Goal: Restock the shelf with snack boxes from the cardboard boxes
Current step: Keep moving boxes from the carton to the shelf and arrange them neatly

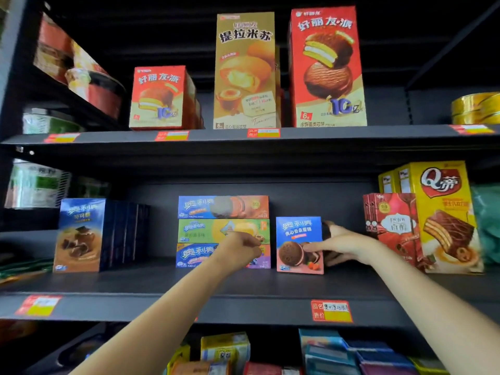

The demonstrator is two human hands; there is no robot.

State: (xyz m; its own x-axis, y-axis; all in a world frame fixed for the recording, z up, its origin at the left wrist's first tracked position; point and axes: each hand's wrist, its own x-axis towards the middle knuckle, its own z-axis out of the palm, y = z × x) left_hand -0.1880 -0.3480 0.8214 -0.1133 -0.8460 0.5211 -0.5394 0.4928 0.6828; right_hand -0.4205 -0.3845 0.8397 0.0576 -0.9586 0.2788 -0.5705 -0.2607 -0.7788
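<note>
A small blue-and-pink snack box (299, 244) stands upright on the middle shelf (243, 282). My right hand (343, 244) grips its right side, thumb on the front, fingers behind it. Just left of it is a stack of three flat snack boxes: orange-blue on top (223, 207), green in the middle (200, 230), blue-purple at the bottom (193, 255). My left hand (239, 249) is in front of the stack with curled fingers, at the lower two boxes; whether it holds one cannot be told. No cardboard box is in view.
A row of blue cocoa boxes (81, 235) stands at the left of the middle shelf. Red (389, 226) and yellow cake boxes (443, 212) stand at the right. The upper shelf holds three tall pie boxes (327, 66). More packets lie on the shelf below (224, 350).
</note>
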